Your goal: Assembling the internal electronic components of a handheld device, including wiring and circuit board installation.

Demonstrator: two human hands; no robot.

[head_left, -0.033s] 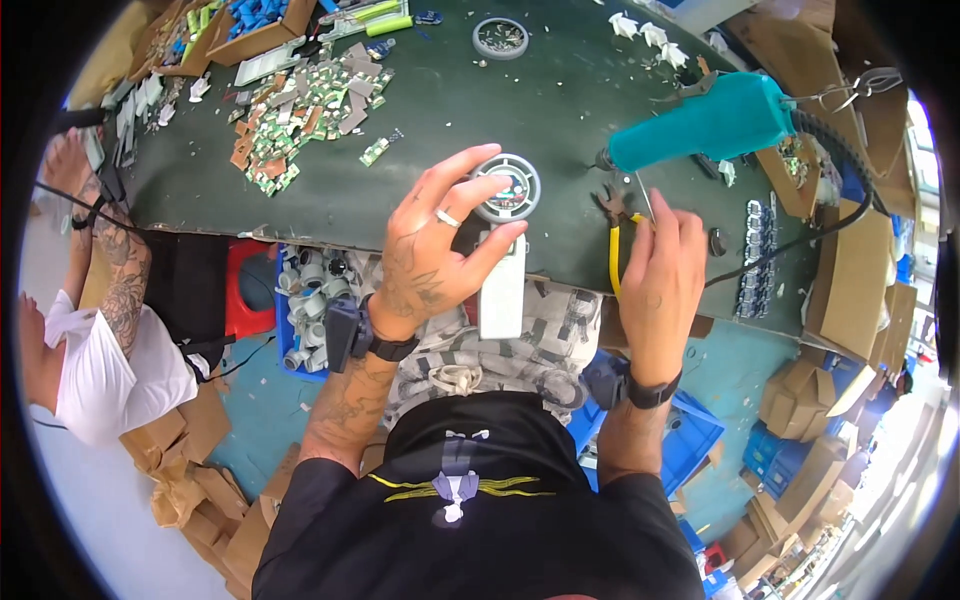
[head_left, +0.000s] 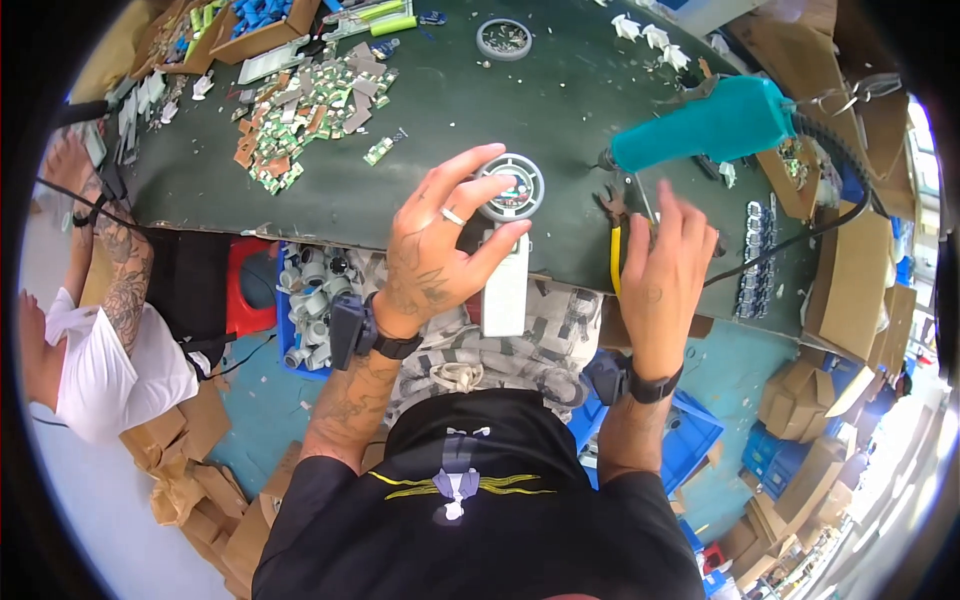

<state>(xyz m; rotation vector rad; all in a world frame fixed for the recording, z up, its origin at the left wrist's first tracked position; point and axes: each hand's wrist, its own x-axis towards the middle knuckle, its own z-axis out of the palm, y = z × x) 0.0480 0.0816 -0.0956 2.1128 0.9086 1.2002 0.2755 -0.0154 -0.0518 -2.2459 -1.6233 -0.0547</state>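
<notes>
My left hand (head_left: 432, 245) is closed round a white handheld device. Its round grey head (head_left: 532, 200) has an open ring with a small circuit board (head_left: 512, 190) inside, and my index finger rests on that board. The white handle (head_left: 506, 290) reaches past the table's near edge toward me. My right hand (head_left: 668, 260) is open, index finger lifted and blurred, thumb apart. A thin metal tool (head_left: 643, 197) lies by its thumb and index fingertips. Just left of that hand are yellow-handled pliers (head_left: 615, 240). Above it hangs a teal power screwdriver (head_left: 705, 125).
A heap of circuit boards (head_left: 300, 120) covers the far left of the dark green table (head_left: 440, 100). A round dish of screws (head_left: 503, 40) stands at the back. A row of metal parts (head_left: 755, 260) lies at right. Another person's tattooed arm (head_left: 122, 270) is at left.
My right index finger has lifted and the fingers have spread off the thin metal tool. The left hand and the device have barely shifted.
</notes>
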